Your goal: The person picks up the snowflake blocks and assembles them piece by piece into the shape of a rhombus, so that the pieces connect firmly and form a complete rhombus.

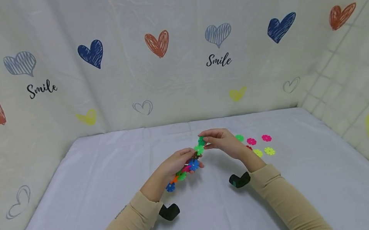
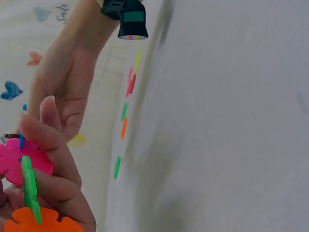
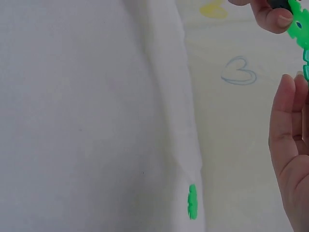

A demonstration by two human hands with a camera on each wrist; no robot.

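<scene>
Above the middle of the table, my left hand (image 1: 173, 165) grips a chain of interlocking snowflake discs. A blue disc (image 1: 193, 164), a pink disc (image 2: 14, 162), a green disc (image 2: 30, 186) and an orange disc (image 2: 43, 223) show along it, slotted edge to edge. At the chain's lower end hangs another blue disc (image 1: 170, 187). A light green disc (image 3: 300, 31) sits at its upper end, by the left fingertips. My right hand (image 1: 223, 143) pinches a darker green disc (image 1: 201, 140) between thumb and fingers, its edge right at the light green one.
Loose discs lie on the white tablecloth (image 1: 295, 186) right of the right hand: pink (image 1: 266, 138), yellow (image 1: 269, 151), green (image 1: 239, 138) and red (image 1: 249, 147) among them. Black wrist cameras (image 1: 240, 180) hang under both forearms. A curtain (image 1: 179, 76) with printed hearts stands behind the table.
</scene>
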